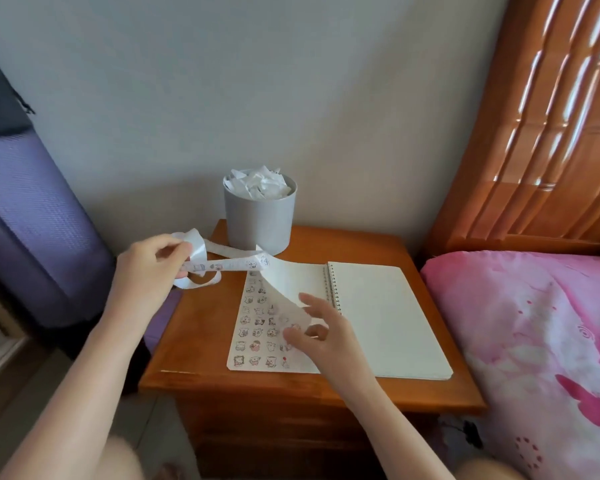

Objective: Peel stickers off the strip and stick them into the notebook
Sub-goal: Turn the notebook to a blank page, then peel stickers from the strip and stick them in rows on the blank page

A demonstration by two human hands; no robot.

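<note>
Already we have a notebook page full of stickers just left of our right hand, whose spread fingers prop a lifted sheet; our left hand pinches the strip, more to peel

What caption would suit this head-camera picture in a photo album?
Left hand holds the sticker strip while the right hand touches a lifted notebook page.

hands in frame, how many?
2. Left hand grips the strip, left of the notebook; right hand is at the notebook's lifted page. Neither is hidden.
</note>
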